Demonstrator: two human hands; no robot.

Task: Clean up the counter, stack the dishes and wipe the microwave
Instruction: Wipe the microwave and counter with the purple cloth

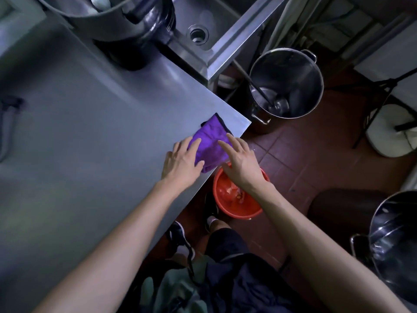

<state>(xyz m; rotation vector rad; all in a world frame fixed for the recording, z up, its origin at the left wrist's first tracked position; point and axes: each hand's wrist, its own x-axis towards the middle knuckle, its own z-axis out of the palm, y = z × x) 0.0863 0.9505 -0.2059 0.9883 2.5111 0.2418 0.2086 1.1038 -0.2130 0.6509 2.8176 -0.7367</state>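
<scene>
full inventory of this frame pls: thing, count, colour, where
cloth: 1, purple with dark edging, on the counter by its near corner, under both hands
counter: 1, grey steel, left half of view
bucket: 1, orange-red, on the floor below the counter edge, scraps inside
sink: 1, steel, top centre, drain visible
tall pot: 1, steel, on the floor right of the counter corner, utensil inside
second pot: 1, steel, lower right, partly cut off
large vessel: 1, steel and dark, top left on the counter
stool: 1, pale seat, dark legs, right edge
floor: dark red tiles
shoes: 2, dark with white
left hand: on the cloth, fingers spread
right hand: fingertips on the cloth, palm over the bucket
</scene>
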